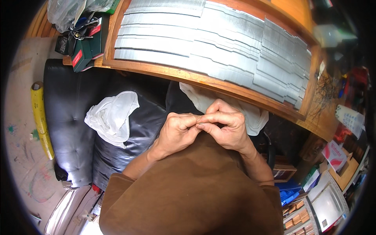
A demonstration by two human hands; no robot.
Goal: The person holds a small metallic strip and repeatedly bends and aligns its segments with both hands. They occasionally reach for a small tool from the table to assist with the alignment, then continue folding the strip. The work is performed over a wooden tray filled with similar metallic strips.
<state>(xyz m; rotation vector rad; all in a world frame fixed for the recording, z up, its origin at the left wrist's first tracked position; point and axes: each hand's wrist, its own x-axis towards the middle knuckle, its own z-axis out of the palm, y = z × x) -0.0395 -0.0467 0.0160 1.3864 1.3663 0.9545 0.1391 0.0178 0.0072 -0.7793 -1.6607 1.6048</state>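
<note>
In front of my brown top (192,188), my left hand (178,132) and my right hand (229,127) meet at the fingertips. Thumb and forefinger are pinched together on each hand. Whatever lies between them, if anything, is hidden or too small to make out. Just beyond the hands, a white cloth (255,117) hangs below the table edge, partly covered by my right hand. Farther off, a wooden tray (164,71) holds many overlapping silvery flat strips (227,43).
To the left, a crumpled white cloth (113,117) lies on a black padded seat (70,117), with a yellow tube (39,117) beyond. Dark green boxes (100,37), keys (80,33) and a plastic bag (64,13) sit by the tray. Shelves with boxes (335,154) stand right.
</note>
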